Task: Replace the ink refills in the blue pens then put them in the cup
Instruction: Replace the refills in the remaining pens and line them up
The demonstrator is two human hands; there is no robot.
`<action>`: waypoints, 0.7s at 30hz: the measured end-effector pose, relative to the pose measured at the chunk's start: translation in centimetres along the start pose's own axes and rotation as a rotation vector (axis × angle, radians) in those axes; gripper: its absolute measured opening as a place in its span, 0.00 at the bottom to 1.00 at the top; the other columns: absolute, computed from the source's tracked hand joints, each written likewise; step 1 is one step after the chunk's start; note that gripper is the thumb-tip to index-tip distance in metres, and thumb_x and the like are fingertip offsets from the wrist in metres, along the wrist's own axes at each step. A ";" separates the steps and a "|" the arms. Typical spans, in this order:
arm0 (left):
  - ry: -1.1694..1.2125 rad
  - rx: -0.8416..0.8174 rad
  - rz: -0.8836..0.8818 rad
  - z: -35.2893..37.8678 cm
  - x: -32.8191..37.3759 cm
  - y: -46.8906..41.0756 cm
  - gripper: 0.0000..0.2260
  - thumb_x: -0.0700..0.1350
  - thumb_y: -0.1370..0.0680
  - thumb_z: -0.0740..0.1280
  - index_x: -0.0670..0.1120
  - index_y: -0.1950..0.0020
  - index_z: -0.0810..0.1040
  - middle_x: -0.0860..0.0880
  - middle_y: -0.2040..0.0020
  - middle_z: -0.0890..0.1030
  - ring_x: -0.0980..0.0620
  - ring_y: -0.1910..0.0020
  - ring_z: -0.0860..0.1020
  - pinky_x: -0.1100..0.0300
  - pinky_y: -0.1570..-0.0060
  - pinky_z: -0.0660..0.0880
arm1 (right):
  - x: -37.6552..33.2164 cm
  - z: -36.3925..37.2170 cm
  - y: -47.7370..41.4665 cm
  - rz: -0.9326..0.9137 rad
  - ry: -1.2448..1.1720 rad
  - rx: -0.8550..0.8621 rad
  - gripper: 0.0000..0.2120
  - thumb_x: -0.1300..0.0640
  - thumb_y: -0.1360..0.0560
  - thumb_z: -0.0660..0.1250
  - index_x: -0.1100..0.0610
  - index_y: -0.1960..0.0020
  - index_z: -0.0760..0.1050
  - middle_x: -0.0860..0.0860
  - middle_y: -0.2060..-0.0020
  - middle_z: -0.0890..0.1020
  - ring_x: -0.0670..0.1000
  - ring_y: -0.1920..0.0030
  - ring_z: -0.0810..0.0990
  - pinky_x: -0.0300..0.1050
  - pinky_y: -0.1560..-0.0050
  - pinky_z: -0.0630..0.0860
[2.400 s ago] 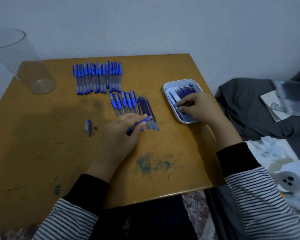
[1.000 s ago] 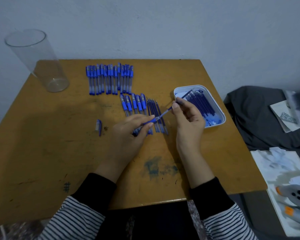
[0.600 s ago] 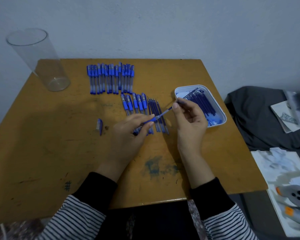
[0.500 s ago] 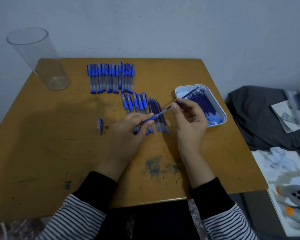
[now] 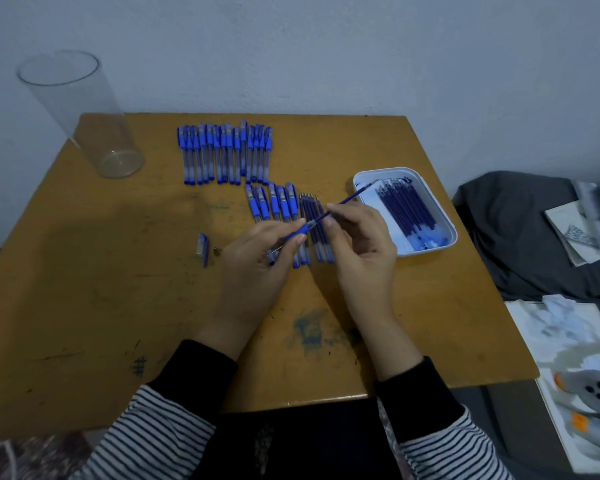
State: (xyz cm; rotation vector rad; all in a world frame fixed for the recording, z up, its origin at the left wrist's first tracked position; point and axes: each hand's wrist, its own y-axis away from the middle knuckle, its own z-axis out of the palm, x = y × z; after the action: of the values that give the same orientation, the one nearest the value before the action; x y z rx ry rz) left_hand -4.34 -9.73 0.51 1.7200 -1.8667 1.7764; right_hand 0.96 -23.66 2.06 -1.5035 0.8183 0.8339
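Note:
My left hand (image 5: 253, 268) grips an open blue pen barrel (image 5: 300, 232) above the table's middle. My right hand (image 5: 361, 251) pinches a thin blue refill (image 5: 352, 198) whose lower end sits in that barrel. A white tray (image 5: 444, 216) of several refills lies to the right. A row of several capped blue pens (image 5: 224, 154) lies at the back, and a shorter row of pens (image 5: 274, 204) with loose refills (image 5: 310, 211) lies just beyond my hands. The clear plastic cup (image 5: 84, 116) stands at the back left corner and holds nothing.
A loose pen cap (image 5: 202, 247) and a small pen tip (image 5: 217, 251) lie left of my left hand. The wooden table (image 5: 84, 289) has ink stains near the front. Grey cloth and papers lie on a surface to the right.
My right hand came from the tray with a refill and met the barrel in my left hand. Over the last second the refill slid deeper into the barrel.

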 end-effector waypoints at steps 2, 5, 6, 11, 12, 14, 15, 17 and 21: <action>-0.007 -0.001 0.003 0.0 0.1 0.0 0.10 0.38 0.23 0.73 0.39 0.42 0.84 0.46 0.50 0.85 0.55 0.53 0.82 0.66 0.50 0.76 | -0.1 -0.1 -0.1 -0.012 0.001 0.010 0.09 0.68 0.22 0.67 0.62 0.45 0.81 0.56 0.48 0.80 0.54 0.44 0.80 0.54 0.43 0.79; -0.014 0.007 0.014 0.1 0.2 -0.1 0.10 0.37 0.24 0.74 0.39 0.43 0.84 0.46 0.50 0.85 0.56 0.52 0.82 0.69 0.49 0.76 | -0.4 -0.1 0.1 0.033 -0.085 0.037 0.09 0.68 0.21 0.65 0.63 0.43 0.80 0.57 0.48 0.83 0.53 0.46 0.82 0.47 0.44 0.78; -0.016 0.005 0.014 0.1 0.3 -0.1 0.10 0.37 0.24 0.74 0.39 0.43 0.84 0.46 0.50 0.85 0.56 0.52 0.82 0.69 0.49 0.76 | -0.5 -0.1 0.1 0.061 -0.120 0.048 0.10 0.68 0.21 0.65 0.65 0.42 0.79 0.58 0.49 0.83 0.53 0.47 0.82 0.46 0.45 0.79; -0.025 0.002 0.024 0.1 0.1 -0.1 0.10 0.36 0.24 0.74 0.38 0.43 0.84 0.45 0.50 0.85 0.55 0.52 0.82 0.68 0.49 0.76 | -0.8 -0.1 0.0 0.132 -0.233 0.035 0.13 0.70 0.23 0.68 0.68 0.40 0.74 0.52 0.49 0.82 0.54 0.53 0.83 0.47 0.48 0.80; -0.028 0.001 0.029 0.1 0.1 -0.1 0.10 0.36 0.24 0.74 0.38 0.43 0.84 0.45 0.50 0.85 0.55 0.52 0.82 0.67 0.50 0.77 | -0.7 -0.1 0.0 0.127 -0.212 0.036 0.12 0.69 0.24 0.68 0.67 0.40 0.75 0.52 0.48 0.82 0.55 0.51 0.83 0.47 0.47 0.80; -0.029 0.001 0.035 0.1 0.0 -0.1 0.10 0.36 0.24 0.74 0.38 0.43 0.84 0.45 0.50 0.85 0.54 0.52 0.83 0.65 0.50 0.78 | -0.7 -0.2 0.0 0.076 -0.162 0.039 0.10 0.69 0.24 0.68 0.65 0.42 0.78 0.59 0.45 0.81 0.57 0.46 0.82 0.46 0.45 0.79; -0.032 -0.001 0.036 0.1 0.0 -0.1 0.10 0.36 0.24 0.74 0.39 0.43 0.84 0.45 0.50 0.85 0.54 0.52 0.83 0.64 0.50 0.78 | -0.7 -0.3 -0.1 0.055 -0.150 0.043 0.10 0.70 0.24 0.68 0.64 0.43 0.79 0.60 0.45 0.80 0.57 0.44 0.81 0.45 0.43 0.78; -0.031 -0.008 0.037 0.1 0.0 -0.1 0.10 0.36 0.24 0.74 0.39 0.43 0.84 0.46 0.50 0.85 0.54 0.52 0.83 0.64 0.51 0.79 | -0.7 -0.4 -0.1 0.048 -0.139 0.051 0.09 0.70 0.23 0.67 0.63 0.44 0.80 0.60 0.47 0.82 0.55 0.44 0.81 0.43 0.44 0.77; -0.016 -0.009 0.037 -0.1 0.1 -0.1 0.10 0.38 0.23 0.74 0.38 0.43 0.84 0.45 0.50 0.85 0.52 0.52 0.83 0.61 0.50 0.79 | -0.9 -0.2 -0.2 0.143 -0.277 -0.002 0.10 0.71 0.23 0.67 0.63 0.44 0.77 0.60 0.50 0.82 0.51 0.51 0.83 0.41 0.48 0.78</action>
State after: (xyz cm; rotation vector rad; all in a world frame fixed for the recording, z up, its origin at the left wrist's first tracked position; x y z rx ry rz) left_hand -4.37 -9.66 0.66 1.7130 -1.9227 1.7693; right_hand 0.66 -23.78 2.95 -1.3051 0.7236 1.1217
